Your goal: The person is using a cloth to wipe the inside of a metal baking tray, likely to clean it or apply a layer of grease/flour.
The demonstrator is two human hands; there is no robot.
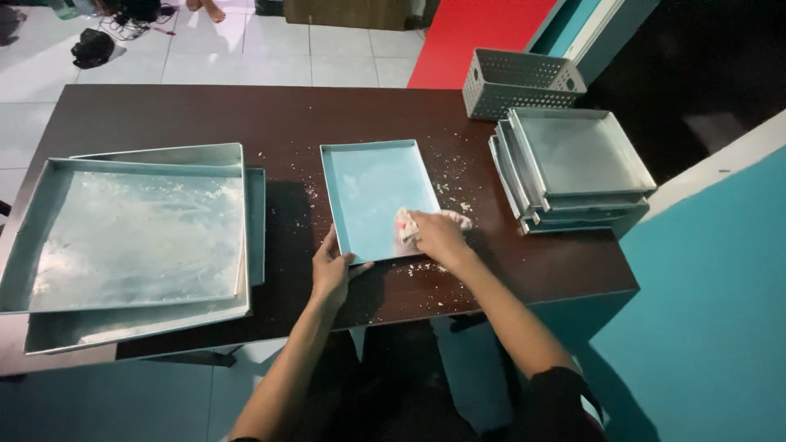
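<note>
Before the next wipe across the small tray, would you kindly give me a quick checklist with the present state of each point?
1. Left hand steadies the small tray at its near-left corner: ok.
2. Right hand presses the cloth on the tray's near-right part: ok.
3. Small tray lies flat on the table: ok.
4. Table around the tray free of crumbs: not ok, bits lie scattered to its right.
5. Tray stack stands apart from the wiping arm: ok.
6. Tray's floor wiped clean: cannot tell.
</note>
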